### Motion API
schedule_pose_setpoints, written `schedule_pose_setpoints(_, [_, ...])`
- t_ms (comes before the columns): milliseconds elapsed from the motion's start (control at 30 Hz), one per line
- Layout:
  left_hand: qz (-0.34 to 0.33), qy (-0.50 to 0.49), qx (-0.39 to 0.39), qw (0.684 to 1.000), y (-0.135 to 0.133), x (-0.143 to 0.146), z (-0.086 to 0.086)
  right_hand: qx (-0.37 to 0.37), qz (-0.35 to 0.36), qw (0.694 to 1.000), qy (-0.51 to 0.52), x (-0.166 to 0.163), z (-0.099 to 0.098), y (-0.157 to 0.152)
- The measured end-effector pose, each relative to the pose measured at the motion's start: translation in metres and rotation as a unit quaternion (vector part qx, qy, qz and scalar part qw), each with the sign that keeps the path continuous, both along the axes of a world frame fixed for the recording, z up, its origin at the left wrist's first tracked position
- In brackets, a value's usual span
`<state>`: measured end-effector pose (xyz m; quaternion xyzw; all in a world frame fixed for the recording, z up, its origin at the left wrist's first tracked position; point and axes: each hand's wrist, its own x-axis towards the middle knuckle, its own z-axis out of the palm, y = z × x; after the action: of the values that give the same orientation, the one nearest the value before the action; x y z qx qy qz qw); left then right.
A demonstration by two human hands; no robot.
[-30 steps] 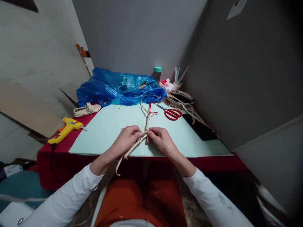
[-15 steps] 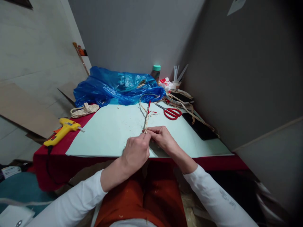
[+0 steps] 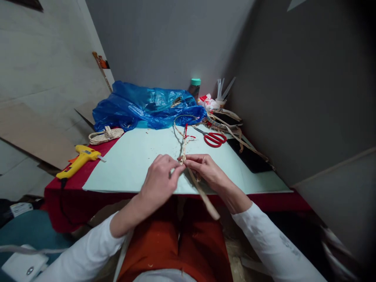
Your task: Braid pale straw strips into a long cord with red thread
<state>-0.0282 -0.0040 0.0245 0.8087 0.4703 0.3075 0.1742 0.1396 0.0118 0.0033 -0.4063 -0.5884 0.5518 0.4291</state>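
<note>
My right hand point(image 3: 210, 170) pinches the near end of the fibre braid point(image 3: 184, 148) above the pale green sheet point(image 3: 126, 168); my left hand point(image 3: 158, 177), half curled, meets it there, its grip unclear to me. If my pinch slackens, the plait could loosen, or the dangling strand point(image 3: 202, 193) twist.

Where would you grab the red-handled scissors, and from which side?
Probably by the red loops, from the near right. The scissors lie with loops towards the right and near side, blades pointing away to the far left. The right hand is the closer one, but it's pinching the braid, so it would need freeing first.
</note>
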Motion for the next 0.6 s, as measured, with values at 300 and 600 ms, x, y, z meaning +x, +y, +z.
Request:
schedule_pose_setpoints(300, [-0.093, -0.359, -0.41, 0.833, 0.037, 0.006, -0.011, -0.013, 0.021, 0.999, -0.022, -0.004, 0.005, -0.004])
schedule_pose_setpoints(600, [-0.052, -0.347, -0.424, 0.835, 0.037, 0.002, -0.011, -0.017, 0.036, 0.998, -0.052, -0.006, 0.005, -0.004])
